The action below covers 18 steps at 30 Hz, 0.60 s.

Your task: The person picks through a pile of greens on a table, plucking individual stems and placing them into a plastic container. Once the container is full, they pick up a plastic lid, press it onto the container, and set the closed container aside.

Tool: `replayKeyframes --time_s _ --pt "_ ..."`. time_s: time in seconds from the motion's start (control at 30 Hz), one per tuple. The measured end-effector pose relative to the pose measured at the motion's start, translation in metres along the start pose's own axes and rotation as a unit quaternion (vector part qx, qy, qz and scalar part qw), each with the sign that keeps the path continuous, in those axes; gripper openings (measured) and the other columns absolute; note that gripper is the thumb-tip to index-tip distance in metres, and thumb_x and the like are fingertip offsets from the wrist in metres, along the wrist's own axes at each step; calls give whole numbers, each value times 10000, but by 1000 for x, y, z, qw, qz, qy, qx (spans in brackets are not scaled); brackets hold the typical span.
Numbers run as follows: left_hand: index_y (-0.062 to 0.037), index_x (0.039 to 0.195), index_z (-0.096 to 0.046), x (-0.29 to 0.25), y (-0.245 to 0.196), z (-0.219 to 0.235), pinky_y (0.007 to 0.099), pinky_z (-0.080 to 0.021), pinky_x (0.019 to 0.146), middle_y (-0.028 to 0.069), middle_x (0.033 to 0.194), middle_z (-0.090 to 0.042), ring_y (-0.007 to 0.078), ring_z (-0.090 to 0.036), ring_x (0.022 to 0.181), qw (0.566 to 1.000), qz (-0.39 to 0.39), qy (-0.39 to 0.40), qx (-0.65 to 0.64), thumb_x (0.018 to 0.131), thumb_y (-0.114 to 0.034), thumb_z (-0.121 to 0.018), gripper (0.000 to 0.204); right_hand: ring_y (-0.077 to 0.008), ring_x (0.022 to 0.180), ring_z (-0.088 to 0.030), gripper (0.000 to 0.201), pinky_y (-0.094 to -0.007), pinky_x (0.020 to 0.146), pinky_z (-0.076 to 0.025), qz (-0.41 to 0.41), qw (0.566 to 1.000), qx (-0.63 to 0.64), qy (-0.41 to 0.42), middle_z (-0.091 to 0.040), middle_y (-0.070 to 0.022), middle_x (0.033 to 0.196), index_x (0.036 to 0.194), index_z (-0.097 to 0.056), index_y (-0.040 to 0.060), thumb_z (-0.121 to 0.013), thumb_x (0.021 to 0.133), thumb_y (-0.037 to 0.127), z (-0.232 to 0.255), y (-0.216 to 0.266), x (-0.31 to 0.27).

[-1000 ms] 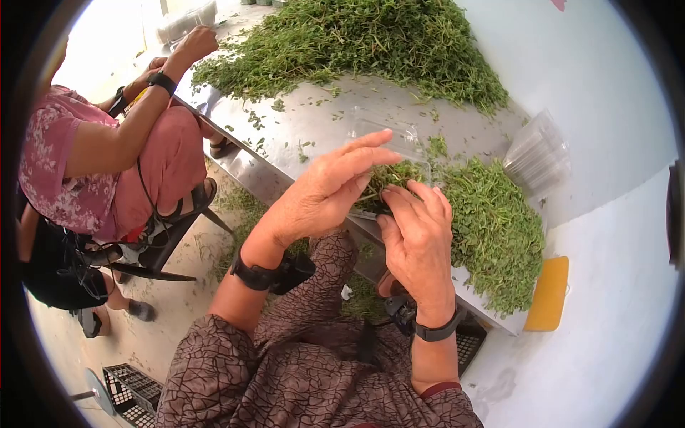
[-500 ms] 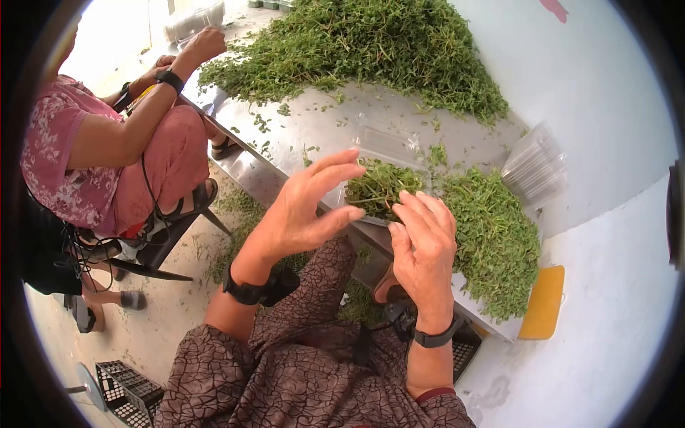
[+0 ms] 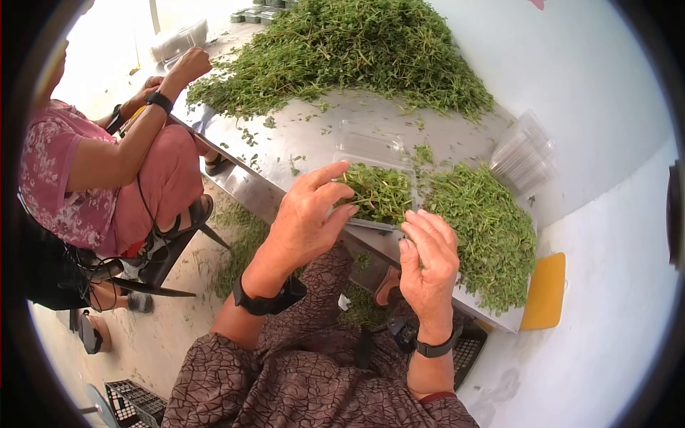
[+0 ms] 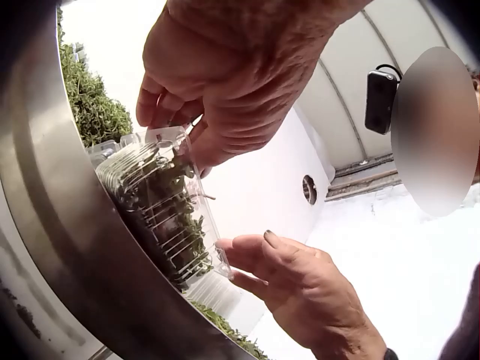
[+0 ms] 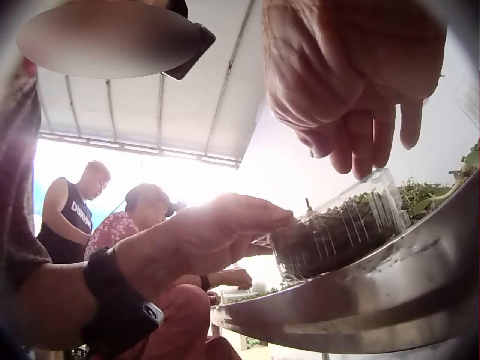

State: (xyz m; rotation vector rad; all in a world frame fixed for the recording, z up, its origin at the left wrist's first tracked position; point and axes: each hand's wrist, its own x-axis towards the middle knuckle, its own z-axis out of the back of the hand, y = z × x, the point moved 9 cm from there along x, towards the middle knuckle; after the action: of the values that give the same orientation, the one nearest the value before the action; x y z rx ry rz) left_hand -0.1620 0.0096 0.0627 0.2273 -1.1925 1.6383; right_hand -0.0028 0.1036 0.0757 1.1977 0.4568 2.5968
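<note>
An open clear plastic clamshell box (image 4: 196, 196) packed with green leafy stems (image 3: 382, 192) sits at the near edge of the metal table, its lid (image 3: 371, 148) folded back. At the box's left end is my left hand (image 3: 307, 214), fingers slightly bent and thumb spread apart from them, tips right at the rim. My right hand (image 3: 430, 267) is by the near right corner, fingers fairly straight and close together. From the right wrist view, its fingertips (image 5: 362, 161) hang at the box's upper edge.
A loose pile of greens (image 3: 485, 235) lies right of the box, and a large heap (image 3: 357, 50) covers the far table (image 3: 285, 135). Stacked clear boxes (image 3: 524, 153) lean by the wall. A seated person (image 3: 107, 157) works at left. A yellow board (image 3: 546, 292) is beside the table's right end.
Both hands have drawn apart from over the greens to the box's two ends, so its contents now show. My left hand has moved lower and its fingers have bent a little.
</note>
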Motion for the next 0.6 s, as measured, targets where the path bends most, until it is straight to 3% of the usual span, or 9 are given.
replayKeyframes --time_s 0.3,0.37,0.5,0.6 --pt "2 900 -687 10 -8 -9 414 -518 906 184 1261 -629 365 -620 1125 998 -14 46 28 776 10 -717 128 -331 1121 -592 210 -470 990 -460 0 1000 8 -4 -685 -143 1115 997 -692 -40 -687 790 -9 2 -2 -12" --pt "-4 953 -692 11 -19 -8 415 -522 896 181 1264 -627 362 -621 1119 992 -75 47 89 782 9 -711 172 -331 1120 -593 210 -469 989 -460 -3 1000 5 -8 -685 -142 1117 997 -693 -40 -685 789 -11 5 -3 -13" --pt "-30 1020 -667 9 -16 -5 450 -490 921 193 1255 -609 392 -605 1084 998 -60 20 27 768 -29 -712 256 -320 1133 -587 226 -467 992 -455 -6 1000 2 -14 -686 -140 1128 1017 -695 -32 -685 792 -6 12 -5 -14" --pt "-43 1124 -634 6 -23 -6 473 -470 953 200 1316 -560 388 -569 1146 993 -103 30 41 777 -45 -720 357 -313 1145 -580 261 -464 1000 -446 -3 1000 3 -11 -692 -133 1116 1061 -689 -19 -685 801 7 13 -3 -11"
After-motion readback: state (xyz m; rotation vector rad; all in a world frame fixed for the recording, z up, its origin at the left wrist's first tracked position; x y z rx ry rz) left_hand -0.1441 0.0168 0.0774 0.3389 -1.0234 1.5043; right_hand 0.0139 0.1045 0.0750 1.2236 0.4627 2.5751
